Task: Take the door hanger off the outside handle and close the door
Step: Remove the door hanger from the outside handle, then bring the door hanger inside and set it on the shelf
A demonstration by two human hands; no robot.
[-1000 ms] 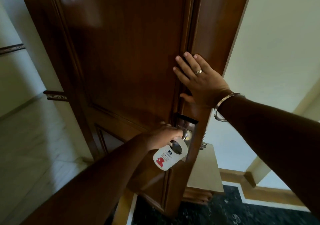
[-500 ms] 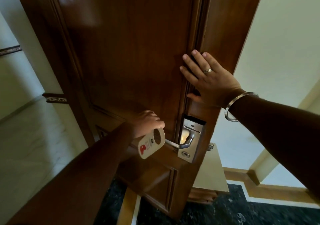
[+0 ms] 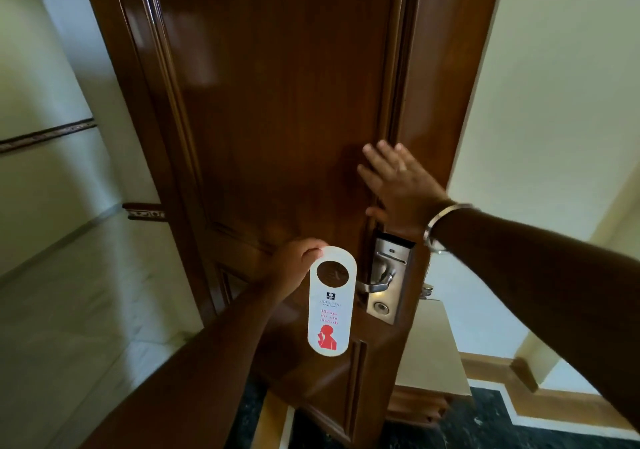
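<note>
My left hand [image 3: 294, 265] pinches the top of a white door hanger [image 3: 331, 301] with red print, which dangles free, just left of the silver lever handle [image 3: 375, 284] and clear of it. The handle sits on a metal lock plate [image 3: 389, 279] near the edge of the dark wooden door [image 3: 277, 102]. My right hand [image 3: 398, 185] lies flat with spread fingers on the door's edge, above the lock plate. The door stands ajar.
To the left runs a corridor with a pale marble wall [image 3: 41, 171] and floor. Right of the door's edge are a cream wall [image 3: 554, 102], a low beige cabinet [image 3: 433, 355] and a dark floor [image 3: 519, 431] with a wooden skirting.
My left hand has pulled the hanger off the handle and drawn it left; it now hangs straight down. My right hand has stayed flat on the door's edge.
</note>
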